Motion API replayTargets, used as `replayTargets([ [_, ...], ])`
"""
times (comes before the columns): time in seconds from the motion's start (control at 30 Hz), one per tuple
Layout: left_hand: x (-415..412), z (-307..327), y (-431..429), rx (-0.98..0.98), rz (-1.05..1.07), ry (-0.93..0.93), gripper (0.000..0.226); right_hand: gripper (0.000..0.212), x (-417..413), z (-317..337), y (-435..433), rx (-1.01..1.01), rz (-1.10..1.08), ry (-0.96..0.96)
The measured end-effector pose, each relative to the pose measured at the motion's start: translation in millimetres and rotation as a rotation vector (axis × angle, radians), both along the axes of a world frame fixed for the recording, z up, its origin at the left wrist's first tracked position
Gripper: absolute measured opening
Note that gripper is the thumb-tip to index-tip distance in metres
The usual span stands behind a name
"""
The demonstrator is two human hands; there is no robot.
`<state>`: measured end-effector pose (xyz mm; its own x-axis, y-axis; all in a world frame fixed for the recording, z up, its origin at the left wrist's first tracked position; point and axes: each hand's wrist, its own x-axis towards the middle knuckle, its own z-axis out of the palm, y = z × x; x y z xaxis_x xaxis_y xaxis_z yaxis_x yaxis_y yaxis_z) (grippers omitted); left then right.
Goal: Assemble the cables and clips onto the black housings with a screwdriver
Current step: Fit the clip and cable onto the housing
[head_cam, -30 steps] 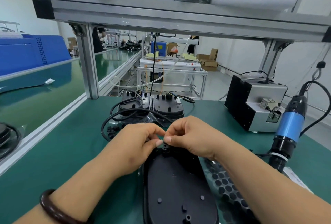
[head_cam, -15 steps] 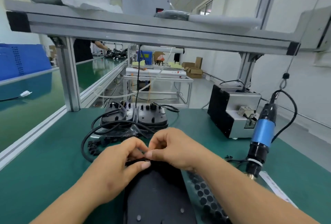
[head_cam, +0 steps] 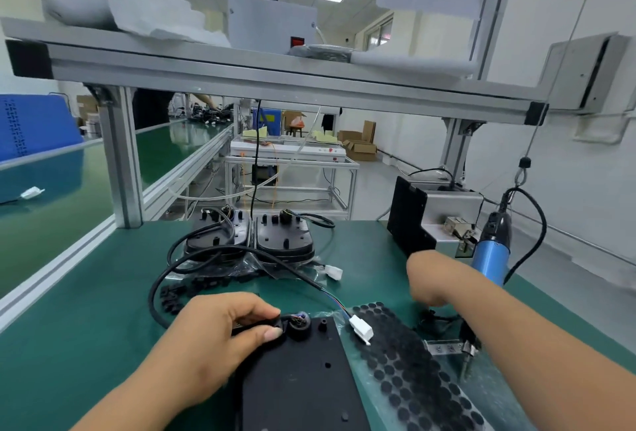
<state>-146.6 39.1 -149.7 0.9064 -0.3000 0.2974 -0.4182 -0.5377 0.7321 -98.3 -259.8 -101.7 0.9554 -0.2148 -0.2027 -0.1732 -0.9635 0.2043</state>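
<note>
Left hand [head_cam: 220, 337] on housing's [head_cam: 303, 379] cable [head_cam: 151, 294]; right hand [head_cam: 425, 284] apart.

left: open green mat [head_cam: 79, 344] | right: hanging screwdriver [head_cam: 490, 258], pad sheet [head_cam: 406, 361] | ahead: 2 housing stacks [head_cam: 284, 241], looped cable [head_cam: 150, 296]

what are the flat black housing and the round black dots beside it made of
Flat black housing: likely moulded plastic, matte; small posts and holes are formed in it. Round black dots: probably foam or rubber pads, dull, on a glossy clear backing film that glints.
</note>
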Motion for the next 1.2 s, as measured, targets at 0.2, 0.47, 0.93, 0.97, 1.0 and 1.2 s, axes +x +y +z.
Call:
replayTargets([
  [0.2, 0.5, -2.0, 1.5, -0.015, 0.001, -0.004, 0.016, 0.033, -3.2, -17.6, -6.1, -0.02, -0.012, -0.065],
  [0.47, 2.0, -3.4, 2.4, -0.004, -0.018, -0.029, 0.016, 0.027, -11.9, -26.6, -10.0, -0.104, 0.042, -0.079],
  [0.93, -2.3, 4.9, 2.9, 0.226, -0.031, -0.206, 0.024, 0.017, -41.7, 12.8, 94.7, 0.936, 0.627, -0.133],
  [0.97, -2.4, 6.3, 2.3, 0.224, -0.037, -0.218, 0.023, 0.018, -41.1, 9.9, 102.2, 0.943, 0.655, -0.131],
  [1.0, -2.7, 7.7, 2.0, 0.226, -0.04, -0.224, 0.023, 0.019, -40.0, 7.4, 106.0, 0.957, 0.664, -0.132],
  [1.2, 1.2, 13.1, -0.1, 0.339, -0.08, -0.169, 0.039, 0.024, -38.2, 4.3, 105.1, 0.988, 0.635, -0.069],
])
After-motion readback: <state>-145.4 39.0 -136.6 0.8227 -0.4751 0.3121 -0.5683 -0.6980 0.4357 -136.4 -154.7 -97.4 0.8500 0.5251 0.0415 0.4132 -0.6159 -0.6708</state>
